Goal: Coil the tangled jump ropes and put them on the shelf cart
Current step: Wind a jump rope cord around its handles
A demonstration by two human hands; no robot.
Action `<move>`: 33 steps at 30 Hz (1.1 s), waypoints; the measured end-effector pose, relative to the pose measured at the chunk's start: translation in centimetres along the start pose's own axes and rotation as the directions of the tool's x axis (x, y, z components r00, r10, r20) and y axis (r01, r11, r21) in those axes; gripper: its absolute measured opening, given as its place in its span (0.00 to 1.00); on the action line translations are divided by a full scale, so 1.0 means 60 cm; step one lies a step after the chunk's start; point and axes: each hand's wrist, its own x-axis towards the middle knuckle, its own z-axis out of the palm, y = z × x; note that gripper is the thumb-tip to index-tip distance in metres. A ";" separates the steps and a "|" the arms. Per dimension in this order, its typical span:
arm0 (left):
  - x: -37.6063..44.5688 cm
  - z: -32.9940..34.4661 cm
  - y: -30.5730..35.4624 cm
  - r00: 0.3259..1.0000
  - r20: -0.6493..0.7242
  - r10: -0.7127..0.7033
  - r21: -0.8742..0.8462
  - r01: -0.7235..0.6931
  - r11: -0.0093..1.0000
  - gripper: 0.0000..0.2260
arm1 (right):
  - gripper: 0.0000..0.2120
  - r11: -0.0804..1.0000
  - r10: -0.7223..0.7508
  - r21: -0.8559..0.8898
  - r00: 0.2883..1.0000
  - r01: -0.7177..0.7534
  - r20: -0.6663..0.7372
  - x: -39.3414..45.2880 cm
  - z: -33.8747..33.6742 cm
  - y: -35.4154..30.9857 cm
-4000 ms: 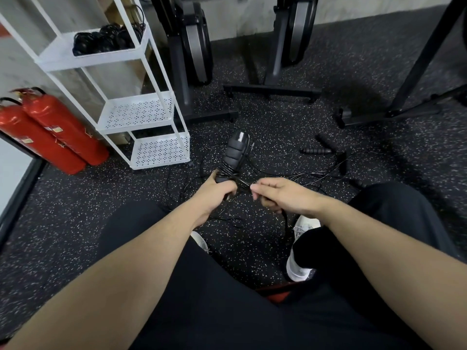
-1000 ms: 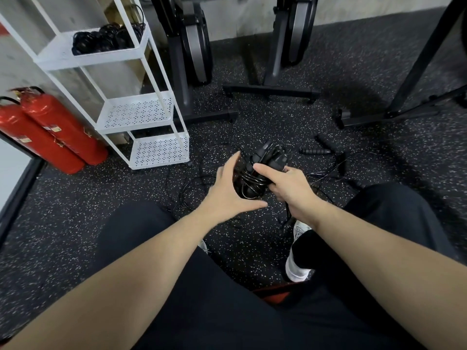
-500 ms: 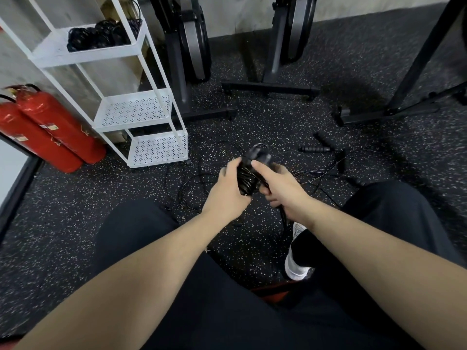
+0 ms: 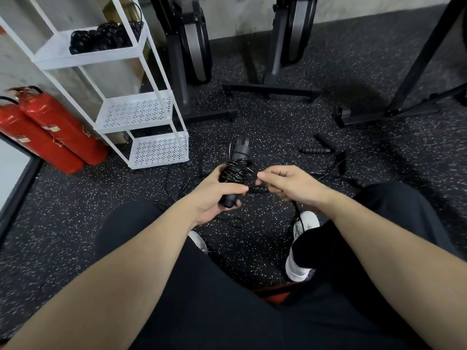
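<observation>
At frame center, my left hand (image 4: 214, 195) grips the black jump rope handles (image 4: 233, 178), cord wound around them. My right hand (image 4: 288, 184) pinches the cord end (image 4: 257, 190). White shelf cart (image 4: 161, 127): upper left.

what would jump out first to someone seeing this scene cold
Centre frame, the left hand grips black jump rope handles wound with cord while the right hand pinches the cord. Two red fire extinguishers lean at far left beside a white shelf cart.

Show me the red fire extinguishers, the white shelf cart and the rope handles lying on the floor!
fire extinguishers (image 4: 63, 127), head view, front cylinder's body.
shelf cart (image 4: 136, 111), head view, middle shelf.
rope handles (image 4: 314, 150), head view, ribbed grip.
</observation>
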 end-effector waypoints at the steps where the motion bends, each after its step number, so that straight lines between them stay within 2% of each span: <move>1: -0.003 0.001 0.002 1.000 0.030 -0.006 -0.039 0.008 0.999 0.32 | 0.15 1.000 0.009 -0.005 0.999 -0.010 -0.037 -0.001 -0.006 0.000; 4: -0.012 0.006 0.008 0.993 0.118 -0.002 -0.085 0.012 0.996 0.30 | 0.22 0.997 0.044 -0.048 0.981 -0.054 -0.191 -0.003 -0.016 -0.002; 8: -0.012 -0.004 0.003 0.975 0.219 -0.031 0.036 0.024 0.999 0.31 | 0.21 0.997 0.036 -0.056 0.979 -0.048 -0.203 -0.001 -0.019 0.003; 11: -0.013 -0.007 0.001 0.964 0.261 -0.047 0.036 0.039 0.999 0.36 | 0.13 1.000 0.000 0.012 0.988 0.002 -0.152 0.003 -0.021 0.009; 13: -0.016 -0.005 0.002 0.959 0.279 -0.042 0.009 0.041 0.999 0.35 | 0.06 0.991 -0.022 0.132 0.998 0.029 -0.060 0.007 -0.022 0.013; 16: -0.024 -0.003 0.005 0.936 0.346 -0.057 0.013 0.056 0.998 0.36 | 0.18 0.959 0.001 0.281 0.995 -0.030 0.101 0.008 -0.024 0.016; 18: -0.031 -0.001 0.007 0.906 0.417 -0.070 0.024 0.066 0.998 0.31 | 0.26 0.957 -0.001 0.287 0.989 -0.043 0.149 0.004 -0.023 0.013; 19: -0.032 -0.001 0.008 0.897 0.437 -0.072 0.026 0.068 0.997 0.28 | 0.27 0.958 0.000 0.283 0.989 -0.042 0.146 0.002 -0.023 0.011; 21: -0.031 -0.003 0.007 0.892 0.443 -0.088 0.020 0.088 0.996 0.27 | 0.23 0.960 -0.005 0.278 0.994 -0.025 0.107 0.001 -0.021 0.010; 23: -0.025 -0.005 0.004 0.911 0.397 -0.108 0.020 0.109 0.994 0.29 | 0.20 0.961 0.004 0.276 0.999 -0.017 0.047 0.001 -0.019 0.009; 25: -0.021 -0.001 0.003 0.949 0.285 -0.134 0.054 0.124 0.991 0.31 | 0.16 0.963 0.013 0.269 1.000 -0.009 -0.013 0.004 -0.020 0.012; 28: -0.017 0.016 -0.001 0.986 0.127 -0.112 0.167 0.090 0.982 0.28 | 0.13 0.967 0.032 0.254 0.997 -0.012 -0.076 0.007 -0.022 0.014; 30: -0.020 0.035 -0.003 1.000 0.006 -0.022 0.375 0.018 0.927 0.28 | 0.13 0.974 0.038 0.226 0.993 -0.012 -0.114 0.013 -0.017 0.021; 33: -0.017 0.057 -0.008 0.962 -0.122 0.244 0.662 -0.104 0.743 0.43 | 0.13 0.986 0.057 0.166 0.979 -0.024 -0.198 0.020 -0.001 0.032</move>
